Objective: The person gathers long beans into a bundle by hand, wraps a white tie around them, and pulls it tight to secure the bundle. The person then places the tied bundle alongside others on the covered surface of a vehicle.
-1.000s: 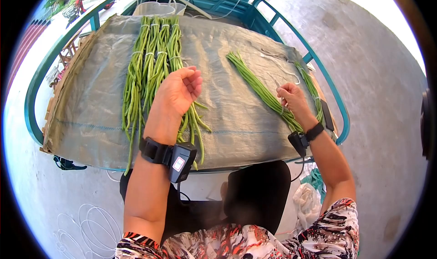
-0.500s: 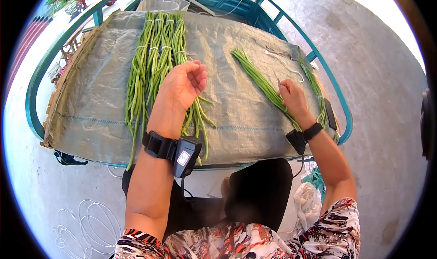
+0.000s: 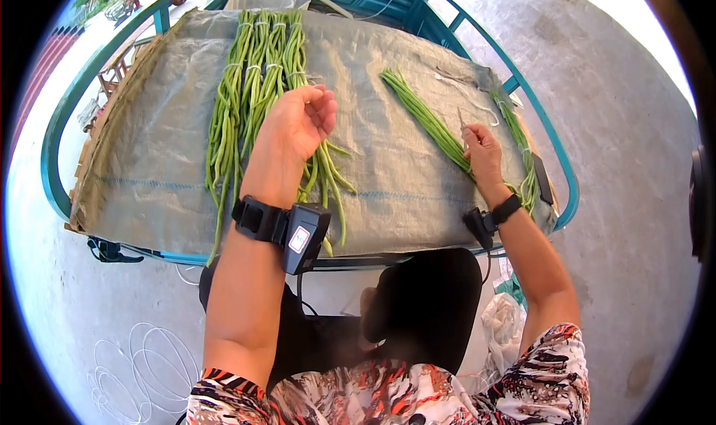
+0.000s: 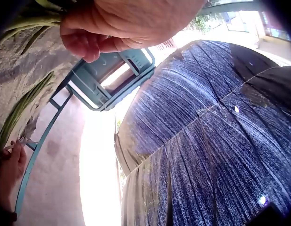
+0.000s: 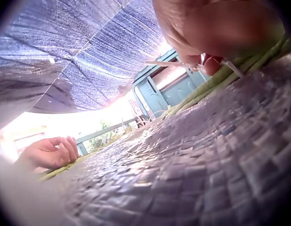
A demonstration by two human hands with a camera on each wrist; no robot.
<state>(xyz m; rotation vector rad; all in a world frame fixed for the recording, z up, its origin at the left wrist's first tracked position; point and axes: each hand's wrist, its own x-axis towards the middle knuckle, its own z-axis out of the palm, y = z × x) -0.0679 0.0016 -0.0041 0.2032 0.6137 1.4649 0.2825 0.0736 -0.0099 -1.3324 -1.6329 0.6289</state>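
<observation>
At 2 o'clock on the sacking [image 3: 388, 179], right hand [image 3: 483, 152] slid up the loose beans [image 3: 421, 111] pinching a tie strip [image 3: 461, 119], beans not yet tied; left hand [image 3: 298, 126] empty, relaxed

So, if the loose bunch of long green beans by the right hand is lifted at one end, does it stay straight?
Probably not: the loose bunch of long green beans is thin pods with no visible tie, so it would likely droop and spread. The tied green bean bundles bend at their ends, suggesting floppiness. Likely light.
</observation>
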